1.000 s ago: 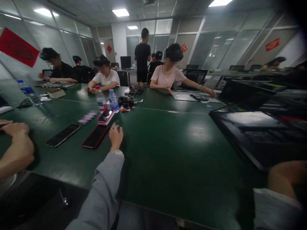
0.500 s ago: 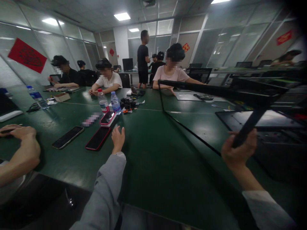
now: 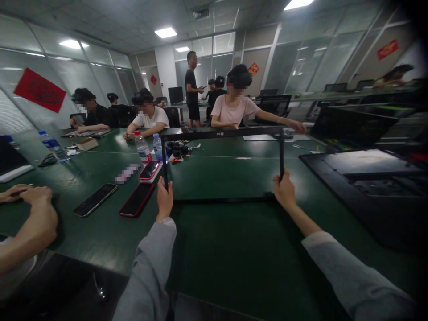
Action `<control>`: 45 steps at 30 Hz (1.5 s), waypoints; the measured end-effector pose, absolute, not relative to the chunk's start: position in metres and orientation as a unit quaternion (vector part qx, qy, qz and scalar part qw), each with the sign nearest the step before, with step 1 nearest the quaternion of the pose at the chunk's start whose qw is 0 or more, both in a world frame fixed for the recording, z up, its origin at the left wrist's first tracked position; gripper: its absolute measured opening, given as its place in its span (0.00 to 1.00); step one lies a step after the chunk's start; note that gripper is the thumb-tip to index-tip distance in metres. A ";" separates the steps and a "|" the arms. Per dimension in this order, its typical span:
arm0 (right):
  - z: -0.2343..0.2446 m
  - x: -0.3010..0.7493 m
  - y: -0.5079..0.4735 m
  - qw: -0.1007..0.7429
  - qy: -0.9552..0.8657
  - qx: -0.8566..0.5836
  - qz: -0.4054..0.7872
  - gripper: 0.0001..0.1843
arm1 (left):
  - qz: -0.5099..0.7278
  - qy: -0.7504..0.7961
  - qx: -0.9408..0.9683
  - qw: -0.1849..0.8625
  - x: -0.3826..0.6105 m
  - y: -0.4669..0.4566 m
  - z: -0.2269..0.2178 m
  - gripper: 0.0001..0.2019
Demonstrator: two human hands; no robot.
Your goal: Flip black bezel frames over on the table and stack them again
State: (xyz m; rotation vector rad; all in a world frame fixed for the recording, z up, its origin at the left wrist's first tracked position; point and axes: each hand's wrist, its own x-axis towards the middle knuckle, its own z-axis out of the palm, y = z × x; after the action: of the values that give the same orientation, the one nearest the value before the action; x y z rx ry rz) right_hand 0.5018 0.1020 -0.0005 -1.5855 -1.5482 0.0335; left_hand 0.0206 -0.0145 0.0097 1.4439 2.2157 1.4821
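Note:
A thin black rectangular frame, like a monitor bezel, stands upright on the green table in front of me. My left hand grips its left side bar low down. My right hand grips its right side bar at about the same height. The frame's bottom bar rests on the tabletop between my hands. Both my arms wear grey sleeves.
Left of the frame lie a red-cased phone, a black phone and a pink phone, with two water bottles behind. Dark monitor parts fill the right. Another person's arm rests at the left. Several people sit across the table.
My right hand has swung the black frame from the right to the centre and stood it upright. My left hand has left the tabletop and taken hold of the frame's left bar.

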 end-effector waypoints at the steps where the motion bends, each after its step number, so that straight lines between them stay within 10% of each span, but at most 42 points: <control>1: -0.008 0.505 0.110 0.423 -0.632 -0.649 0.023 0.31 | 0.468 0.737 0.486 0.043 0.020 -0.014 0.009 0.28; 7: -0.038 0.524 0.136 0.356 -0.666 -0.649 0.088 0.19 | 0.313 0.806 0.502 -0.010 0.011 -0.008 -0.003 0.19; 45: -0.053 0.530 0.114 0.340 -0.702 -0.625 -0.025 0.22 | 0.230 0.830 0.509 -0.003 0.006 -0.002 -0.001 0.19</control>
State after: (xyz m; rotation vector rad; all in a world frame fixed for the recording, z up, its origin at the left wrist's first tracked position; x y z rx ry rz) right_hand 0.5300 0.1144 -0.0528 -1.6262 -1.8271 -0.0643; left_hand 0.0059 -0.0018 -0.0011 1.6008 2.6114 0.7250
